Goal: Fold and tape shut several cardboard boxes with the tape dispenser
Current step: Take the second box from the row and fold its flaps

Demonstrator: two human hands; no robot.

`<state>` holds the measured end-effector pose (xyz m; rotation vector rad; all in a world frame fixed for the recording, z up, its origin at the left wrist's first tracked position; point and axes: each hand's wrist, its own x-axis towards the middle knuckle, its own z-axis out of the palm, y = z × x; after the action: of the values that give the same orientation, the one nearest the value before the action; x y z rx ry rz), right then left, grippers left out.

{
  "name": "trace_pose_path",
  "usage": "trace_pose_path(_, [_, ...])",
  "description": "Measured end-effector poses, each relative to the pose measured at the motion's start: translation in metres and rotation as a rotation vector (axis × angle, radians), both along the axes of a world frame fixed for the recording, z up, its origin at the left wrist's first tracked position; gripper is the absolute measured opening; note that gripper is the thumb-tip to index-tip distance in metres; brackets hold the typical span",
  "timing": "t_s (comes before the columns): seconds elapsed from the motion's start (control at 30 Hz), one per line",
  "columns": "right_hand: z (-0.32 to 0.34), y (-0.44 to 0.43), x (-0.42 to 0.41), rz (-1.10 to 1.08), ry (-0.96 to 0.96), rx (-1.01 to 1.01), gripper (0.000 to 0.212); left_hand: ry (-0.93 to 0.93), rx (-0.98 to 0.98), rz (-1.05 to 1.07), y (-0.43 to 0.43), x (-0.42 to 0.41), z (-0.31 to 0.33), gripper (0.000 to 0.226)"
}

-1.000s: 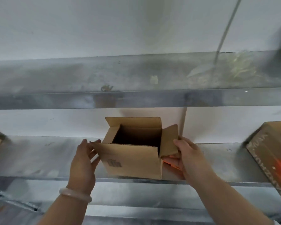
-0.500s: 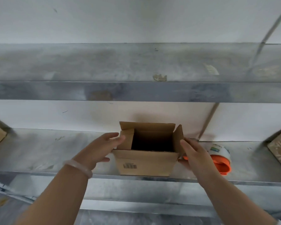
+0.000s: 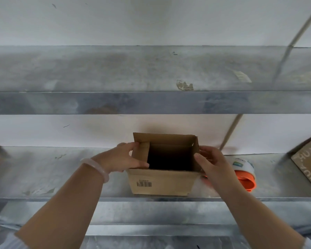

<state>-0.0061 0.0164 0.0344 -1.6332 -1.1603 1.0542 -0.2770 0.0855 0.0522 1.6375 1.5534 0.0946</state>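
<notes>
The left hand (image 3: 122, 159) pinches the box's (image 3: 162, 182) left flap (image 3: 141, 155), the right hand (image 3: 212, 164) its right flap (image 3: 197, 151); uneven pushing could slide it off the shelf (image 3: 61, 177).

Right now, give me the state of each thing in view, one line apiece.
cardboard box: upright on the shelf, top open, flaps not folded shut, no tape showing.
left hand: grips the box's left flap.
right hand: pinches the box's right flap.
tape dispenser: lying on the shelf right of the box, partly behind the right hand, not gripped.
second box: tilted at the right edge, mostly out of frame.
</notes>
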Motion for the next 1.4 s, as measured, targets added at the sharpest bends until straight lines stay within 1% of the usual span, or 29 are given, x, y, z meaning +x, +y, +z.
trace_pose_path(0.07, [-0.001,0.001,0.001,0.004,-0.101,0.03,0.029,-0.059,-0.038,-0.084,-0.005,-0.006,-0.002,0.097])
trace_pose_path(0.17, [-0.002,0.001,0.001,0.077,-0.212,0.068,0.032,-0.186,-0.069,-0.117,-0.01,-0.013,-0.007,0.097])
trace_pose_path(0.23, [-0.006,0.001,0.002,0.164,-0.32,0.082,0.032,-0.179,-0.07,-0.136,-0.01,-0.016,-0.013,0.106])
trace_pose_path(0.33, [-0.012,-0.002,0.002,0.314,-0.464,0.116,0.028,-0.138,-0.011,-0.159,-0.01,-0.017,-0.02,0.112])
trace_pose_path(0.37, [-0.014,-0.003,0.003,0.344,-0.47,0.12,0.032,-0.135,0.005,-0.165,-0.01,-0.017,-0.021,0.112])
trace_pose_path(0.4, [-0.015,-0.004,0.005,0.377,-0.461,0.117,0.043,-0.146,0.013,-0.161,-0.009,-0.017,-0.022,0.11])
trace_pose_path(0.47, [-0.016,-0.005,0.012,0.515,-0.489,0.066,0.073,-0.208,0.046,-0.117,-0.011,-0.016,-0.026,0.097])
trace_pose_path(0.5, [-0.016,-0.005,0.016,0.616,-0.567,0.033,0.084,-0.261,0.075,-0.078,-0.012,-0.017,-0.03,0.087])
trace_pose_path(0.53, [-0.015,-0.005,0.02,0.7,-0.669,0.014,0.09,-0.33,0.106,-0.035,-0.014,-0.018,-0.036,0.074])
trace_pose_path(0.57, [-0.014,-0.005,0.023,0.748,-0.753,0.006,0.09,-0.412,0.121,0.018,-0.017,-0.019,-0.041,0.06])
trace_pose_path(0.6, [-0.014,-0.004,0.025,0.749,-0.793,0.008,0.083,-0.505,0.104,0.075,-0.02,-0.022,-0.047,0.046])
trace_pose_path(0.63, [-0.015,-0.003,0.026,0.713,-0.795,0.021,0.071,-0.587,0.081,0.113,-0.023,-0.026,-0.052,0.039])
trace_pose_path(0.67, [-0.016,-0.001,0.027,0.664,-0.771,0.042,0.06,-0.65,0.075,0.117,-0.025,-0.031,-0.057,0.045])
trace_pose_path(0.73, [-0.019,0.004,0.025,0.586,-0.729,0.082,0.048,-0.692,0.127,0.049,-0.028,-0.037,-0.063,0.073])
trace_pose_path(0.8, [-0.022,0.008,0.021,0.519,-0.714,0.101,0.042,-0.646,0.213,-0.018,-0.03,-0.037,-0.065,0.086])
trace_pose_path(0.83, [-0.023,0.01,0.018,0.47,-0.714,0.109,0.041,-0.614,0.262,-0.031,-0.03,-0.035,-0.066,0.083])
trace_pose_path(0.87, [-0.024,0.011,0.016,0.418,-0.716,0.108,0.043,-0.58,0.303,-0.023,-0.03,-0.03,-0.065,0.071])
trace_pose_path(0.93, [-0.026,0.013,0.012,0.343,-0.732,0.105,0.051,-0.54,0.328,0.067,-0.034,-0.02,-0.063,0.035])
trace_pose_path(0.97, [-0.027,0.012,0.011,0.329,-0.74,0.111,0.054,-0.54,0.346,0.113,-0.036,-0.015,-0.061,0.022])
trace_pose_path(1.0, [-0.028,0.011,0.01,0.318,-0.733,0.119,0.051,-0.55,0.359,0.139,-0.038,-0.01,-0.061,0.017])
trace_pose_path(1.07, [-0.032,0.007,0.012,0.281,-0.661,0.167,0.042,-0.58,0.38,0.156,-0.039,-0.004,-0.065,0.015])
trace_pose_path(1.1, [-0.034,0.004,0.013,0.246,-0.601,0.204,0.046,-0.574,0.394,0.161,-0.039,-0.002,-0.065,0.013])
trace_pose_path(1.13, [-0.037,0.003,0.014,0.203,-0.543,0.228,0.054,-0.557,0.408,0.172,-0.038,-0.001,-0.066,0.015])
trace_pose_path(1.2, [-0.043,0.004,0.018,0.147,-0.455,0.226,0.082,-0.551,0.398,0.211,-0.035,0.001,-0.065,0.037])
trace_pose_path(1.27, [-0.043,0.011,0.021,0.167,-0.385,0.135,0.115,-0.584,0.356,0.216,-0.03,0.003,-0.062,0.068])
trace_pose_path(1.3, [-0.042,0.015,0.021,0.204,-0.351,0.104,0.127,-0.585,0.349,0.198,-0.026,0.004,-0.062,0.08])
trace_pose_path(1.33, [-0.041,0.019,0.022,0.241,-0.323,0.091,0.131,-0.568,0.347,0.17,-0.022,0.004,-0.062,0.087])
trace_pose_path(1.37, [-0.04,0.022,0.023,0.267,-0.309,0.089,0.132,-0.54,0.35,0.136,-0.019,0.005,-0.061,0.088])
trace_pose_path(1.4, [-0.04,0.024,0.025,0.276,-0.312,0.085,0.131,-0.516,0.356,0.114,-0.017,0.005,-0.061,0.083])
